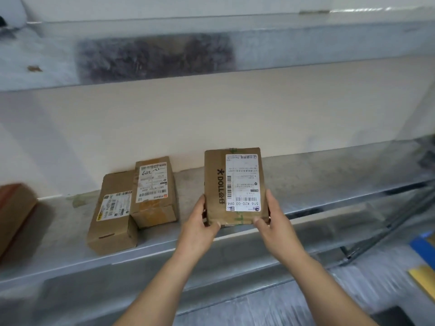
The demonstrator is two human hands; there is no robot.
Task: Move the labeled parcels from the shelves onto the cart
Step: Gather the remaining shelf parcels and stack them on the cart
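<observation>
We hold the parcel (236, 187) by its near corners, left hand (203, 222) and right hand (273, 220) clamped (label up), ready to lift off the shelf (329, 184).

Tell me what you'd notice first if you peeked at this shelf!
First, the brown parcel printed DOLL with a white barcode label, in the middle, gripped at its near end by the left hand and the right hand. Next, two more labeled cardboard parcels, side by side to its left on the grey shelf.

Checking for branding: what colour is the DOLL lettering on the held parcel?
Black lettering on the brown parcel; head view.
</observation>
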